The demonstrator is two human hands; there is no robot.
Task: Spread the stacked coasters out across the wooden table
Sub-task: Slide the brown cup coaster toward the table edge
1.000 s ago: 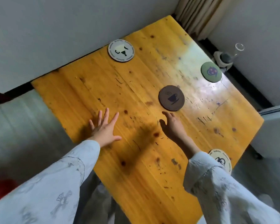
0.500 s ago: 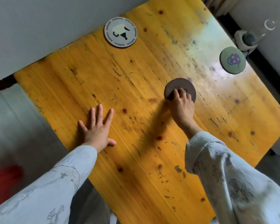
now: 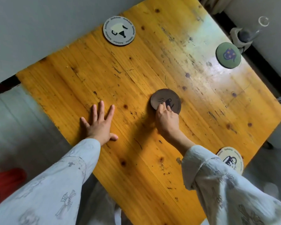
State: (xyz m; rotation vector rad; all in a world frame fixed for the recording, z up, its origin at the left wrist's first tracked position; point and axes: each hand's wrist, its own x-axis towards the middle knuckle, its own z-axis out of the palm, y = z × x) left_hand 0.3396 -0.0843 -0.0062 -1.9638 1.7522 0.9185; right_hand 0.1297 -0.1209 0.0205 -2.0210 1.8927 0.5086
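Note:
Four round coasters lie apart on the yellow wooden table (image 3: 81,82). A brown coaster (image 3: 166,98) with a cup drawing sits mid-table; my right hand (image 3: 167,120) has its fingertips pinched on the coaster's near edge. A grey-white coaster (image 3: 119,30) lies at the far edge, a green coaster (image 3: 228,55) at the right edge, and a cream coaster (image 3: 232,157) near the right corner, partly hidden by my right sleeve. My left hand (image 3: 101,125) rests flat on the wood to the left, fingers spread, holding nothing.
A glass item on a white base (image 3: 245,34) stands on the floor past the table's right edge. A curtain (image 3: 211,4) hangs at the top right. Something red (image 3: 5,181) sits low on the left. A grey wall runs along the far side.
My right hand reached forward onto the brown coaster, covered it, and now holds its near edge with fingertips. The left hand stays flat. The view shifted, bringing the cream coaster back in.

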